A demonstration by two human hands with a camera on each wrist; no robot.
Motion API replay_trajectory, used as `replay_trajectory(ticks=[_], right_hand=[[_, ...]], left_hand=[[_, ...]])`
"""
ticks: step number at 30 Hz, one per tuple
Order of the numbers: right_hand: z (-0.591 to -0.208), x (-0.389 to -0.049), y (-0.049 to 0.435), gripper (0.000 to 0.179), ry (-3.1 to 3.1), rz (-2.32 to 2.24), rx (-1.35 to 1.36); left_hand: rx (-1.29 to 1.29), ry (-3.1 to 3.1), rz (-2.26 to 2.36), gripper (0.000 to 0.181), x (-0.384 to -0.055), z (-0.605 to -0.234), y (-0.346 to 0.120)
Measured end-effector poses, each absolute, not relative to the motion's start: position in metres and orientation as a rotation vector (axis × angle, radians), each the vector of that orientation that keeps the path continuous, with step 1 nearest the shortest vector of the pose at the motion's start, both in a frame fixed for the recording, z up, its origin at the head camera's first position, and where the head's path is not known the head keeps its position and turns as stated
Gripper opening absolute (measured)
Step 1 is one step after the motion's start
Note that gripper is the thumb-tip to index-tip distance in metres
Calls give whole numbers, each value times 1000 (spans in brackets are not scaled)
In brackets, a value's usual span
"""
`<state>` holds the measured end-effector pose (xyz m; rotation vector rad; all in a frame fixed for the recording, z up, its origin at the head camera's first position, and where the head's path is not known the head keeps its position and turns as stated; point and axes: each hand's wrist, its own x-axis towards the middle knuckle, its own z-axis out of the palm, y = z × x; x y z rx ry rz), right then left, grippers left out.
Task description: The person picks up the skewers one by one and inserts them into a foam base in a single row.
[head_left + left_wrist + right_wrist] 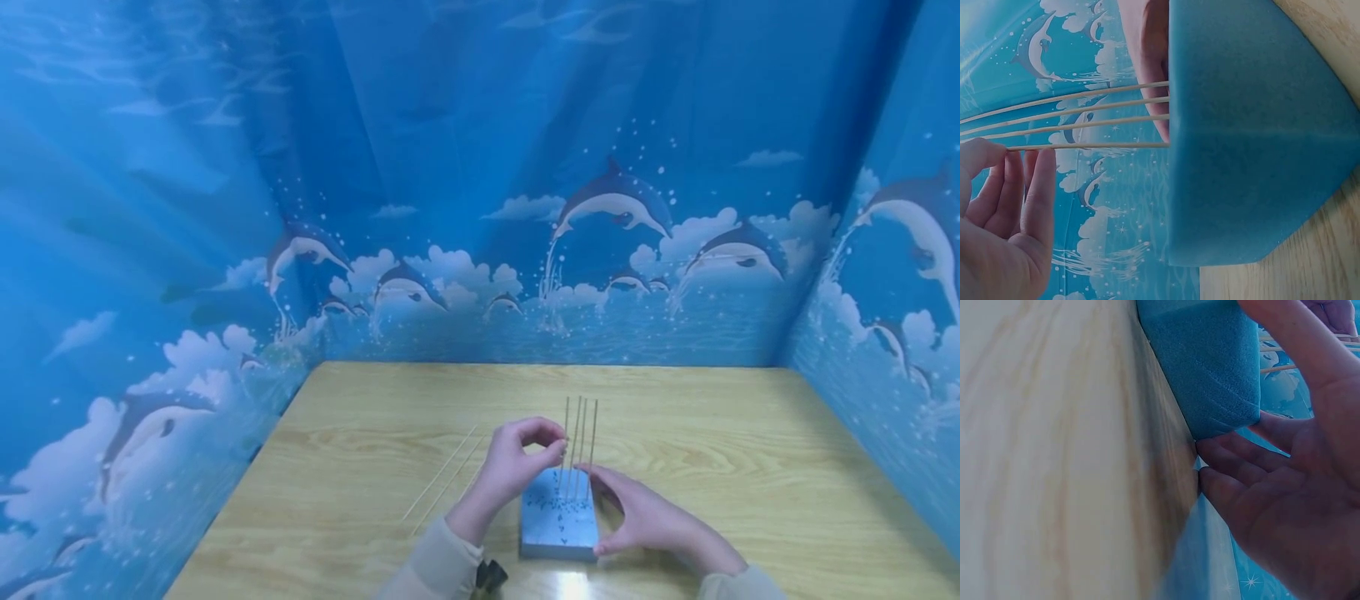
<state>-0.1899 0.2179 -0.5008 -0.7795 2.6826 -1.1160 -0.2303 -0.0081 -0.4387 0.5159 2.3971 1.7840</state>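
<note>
A blue foam block [542, 527], its top dotted with small dark marks, lies on the table in front of me. Several thin wooden sticks [594, 433] stand upright in a row toward its far part. My left hand [513, 463] pinches the leftmost stick [1110, 145] between thumb and fingertips, well above the foam; that stick's lower end meets the block in the left wrist view. At the block's right side, my right hand [641, 515] holds it, thumb by the near corner and fingers by the far one. The right wrist view shows those fingertips [1210, 478] low against the foam and tabletop.
Left of the block, loose wooden sticks [439, 472] lie slantwise on the wooden table [322, 492]. Near my left sleeve is a small dark object [491, 576], partly cut off. Blue dolphin-print sheeting [450, 208] walls the table at the back and sides.
</note>
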Motion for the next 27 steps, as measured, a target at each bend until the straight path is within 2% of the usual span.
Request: replay_trajectory(ticks=[27], right_hand=[[-501,-190,218,117,2665,-1137,-794]], left_hand=[[531,2313,1818,11,-232,-442,-11]])
